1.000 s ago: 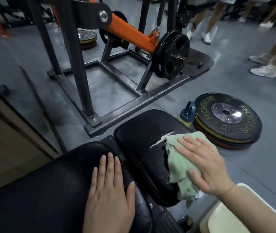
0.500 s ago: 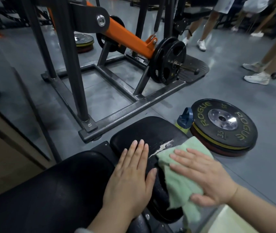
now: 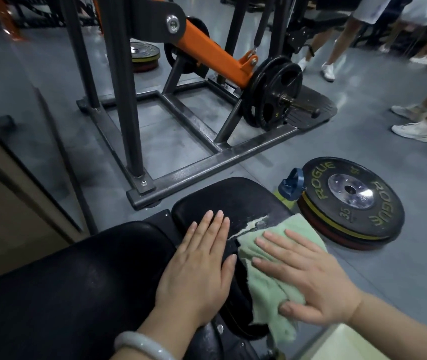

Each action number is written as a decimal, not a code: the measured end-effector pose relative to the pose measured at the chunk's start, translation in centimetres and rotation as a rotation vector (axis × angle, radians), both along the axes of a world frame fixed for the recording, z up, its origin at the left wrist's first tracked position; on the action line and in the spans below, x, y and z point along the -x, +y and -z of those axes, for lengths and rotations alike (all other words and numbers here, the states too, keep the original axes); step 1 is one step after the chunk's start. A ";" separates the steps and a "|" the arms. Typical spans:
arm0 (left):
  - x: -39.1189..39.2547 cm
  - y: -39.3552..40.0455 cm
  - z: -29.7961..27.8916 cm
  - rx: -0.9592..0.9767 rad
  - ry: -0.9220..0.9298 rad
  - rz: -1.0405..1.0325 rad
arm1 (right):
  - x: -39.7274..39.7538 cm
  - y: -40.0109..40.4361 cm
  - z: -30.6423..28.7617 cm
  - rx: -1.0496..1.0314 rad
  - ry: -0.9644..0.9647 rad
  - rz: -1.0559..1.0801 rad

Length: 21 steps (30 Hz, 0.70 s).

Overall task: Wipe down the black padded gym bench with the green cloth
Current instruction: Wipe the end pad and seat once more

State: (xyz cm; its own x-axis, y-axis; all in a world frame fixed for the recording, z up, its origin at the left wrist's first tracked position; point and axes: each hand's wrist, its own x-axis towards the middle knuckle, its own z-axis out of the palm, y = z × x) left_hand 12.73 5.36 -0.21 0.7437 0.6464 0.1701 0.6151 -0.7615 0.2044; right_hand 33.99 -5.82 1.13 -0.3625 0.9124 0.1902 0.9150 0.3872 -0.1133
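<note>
Right hand (image 3: 308,276) flat, fingers straight, pressing soft, limp cloth (image 3: 267,279) onto bench (image 3: 222,201) at lower centre, beside torn vinyl; left hand (image 3: 199,266) flat, bracing pad; best pressed by palm, likely snagging.

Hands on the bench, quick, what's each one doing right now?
Left hand: open, flat on the black bench pad, holding nothing.
Right hand: open, fingers straight, pressing the green cloth onto the pad.
</note>
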 end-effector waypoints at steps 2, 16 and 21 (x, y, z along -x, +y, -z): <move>0.0 -0.1 -0.6 0.048 0.025 -0.012 | -1.8 1.3 -0.5 0.049 -0.014 -0.038; 0.0 -0.1 -0.5 -0.029 0.008 -0.017 | -0.7 1.6 -1.6 0.179 -0.030 0.141; -0.1 0.0 0.0 -0.055 -0.003 -0.021 | -2.7 4.5 -3.9 0.290 -0.149 -0.040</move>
